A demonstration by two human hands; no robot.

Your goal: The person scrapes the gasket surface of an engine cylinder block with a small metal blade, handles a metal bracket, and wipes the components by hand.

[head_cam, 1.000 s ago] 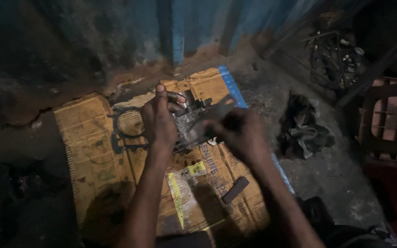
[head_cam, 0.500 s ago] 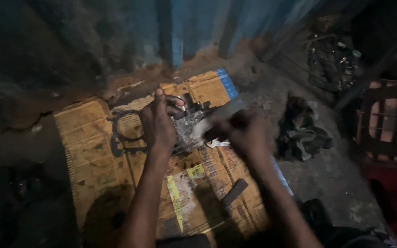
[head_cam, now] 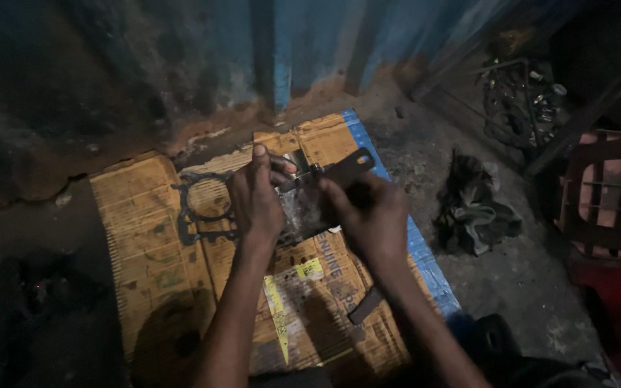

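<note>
the left hand (head_cam: 254, 201) grips the left side of a grimy grey metal engine block (head_cam: 302, 205), its fingers (head_cam: 261, 159) curled over the top edge and closed on the casting. the right hand (head_cam: 371, 215) is clamped around the block's right side at about 3 o'clock from the left hand, and its fingers also pinch a flat dark metal plate (head_cam: 350, 167) that sticks up toward 1 o'clock above the block. the block sits between both hands, over the middle of a flattened yellow-brown cardboard sheet (head_cam: 145, 237) spread on the dirty concrete floor (head_cam: 512, 280); whether it rests on the cardboard or is lifted off it cannot be told.

at 9 o'clock from the left hand, just beside it, a thin dark gasket with a round opening (head_cam: 206, 205) lies flat on the cardboard. at 6 o'clock from the right hand a small dark flat bar (head_cam: 365, 305) lies on the cardboard near its lower edge. a crumpled dark rag (head_cam: 472, 208) sits on the floor at 3 o'clock, well apart from the hands. a blue painted wall (head_cam: 310, 43) stands at 12 o'clock, and a tangle of dark metal parts (head_cam: 519, 100) lies at 2 o'clock.
</note>
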